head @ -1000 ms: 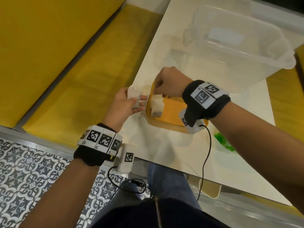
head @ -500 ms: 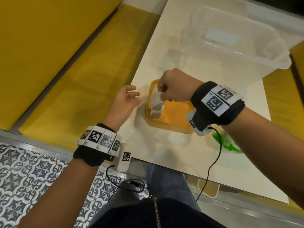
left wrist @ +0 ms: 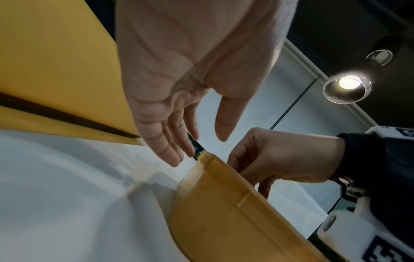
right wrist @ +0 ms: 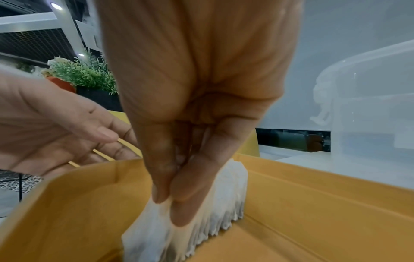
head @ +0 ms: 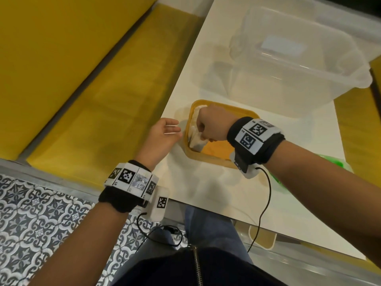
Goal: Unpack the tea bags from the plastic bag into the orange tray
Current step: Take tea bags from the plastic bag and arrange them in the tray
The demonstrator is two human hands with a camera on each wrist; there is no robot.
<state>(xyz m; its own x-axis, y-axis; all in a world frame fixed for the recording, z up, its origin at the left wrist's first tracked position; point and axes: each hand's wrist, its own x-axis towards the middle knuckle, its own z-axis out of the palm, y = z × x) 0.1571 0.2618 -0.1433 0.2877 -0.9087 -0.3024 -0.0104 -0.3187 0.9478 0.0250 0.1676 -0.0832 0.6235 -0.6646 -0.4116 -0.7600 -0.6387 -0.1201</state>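
Note:
The orange tray (head: pixel 208 161) sits on the white table (head: pixel 206 193). My right hand (head: pixel 203 137) reaches into its left end and pinches a stack of white tea bags (head: pixel 194 139) between thumb and fingers. In the right wrist view the tea bags (right wrist: pixel 215 218) stand on edge on the floor of the tray (right wrist: pixel 325 221), still held. My left hand (head: pixel 175 129) hovers open just left of the tray with straight fingers and holds nothing. In the left wrist view the left hand (left wrist: pixel 197 145) is beside the tray's wall (left wrist: pixel 224 212). A green plastic bag (head: pixel 333 162) shows behind my right forearm.
A large clear plastic bin (head: pixel 299 58) stands on the table beyond the tray. A yellow bench (head: pixel 92 89) runs along the table's left edge. The table's near edge is close to my lap, with patterned floor tiles (head: pixel 41 223) below left.
One second ago my left hand held a white tea bag beside the tray; now it is empty and open. My right hand has brought its stack down into the tray's left end.

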